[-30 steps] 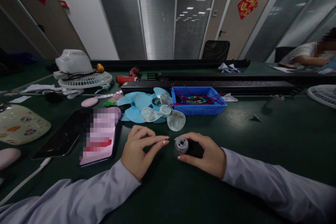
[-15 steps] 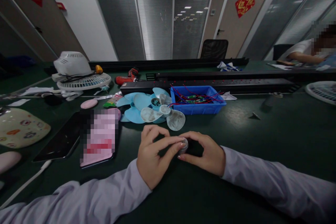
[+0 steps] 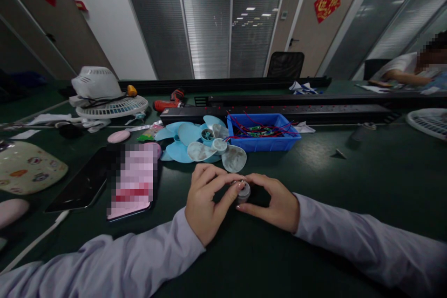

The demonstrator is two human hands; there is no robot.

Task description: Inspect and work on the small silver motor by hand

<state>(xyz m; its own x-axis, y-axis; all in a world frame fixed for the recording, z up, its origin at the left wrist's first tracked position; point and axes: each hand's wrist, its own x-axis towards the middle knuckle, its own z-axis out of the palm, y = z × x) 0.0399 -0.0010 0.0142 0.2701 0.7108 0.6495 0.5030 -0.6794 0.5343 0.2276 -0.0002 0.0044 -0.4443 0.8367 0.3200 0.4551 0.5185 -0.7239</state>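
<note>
Head view showed the right hand [image 3: 275, 202] curled around a small metal motor [image 3: 243, 192], just in front of the fan blades [image 3: 206, 145]. The left hand [image 3: 206, 200] pinched the motor's near end with thumb and forefinger, fingers closed on it.

No legible text or labels.

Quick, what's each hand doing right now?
Left hand: fingers closed on the end of the small motor.
Right hand: closed around the motor, holding it on the table.
</note>
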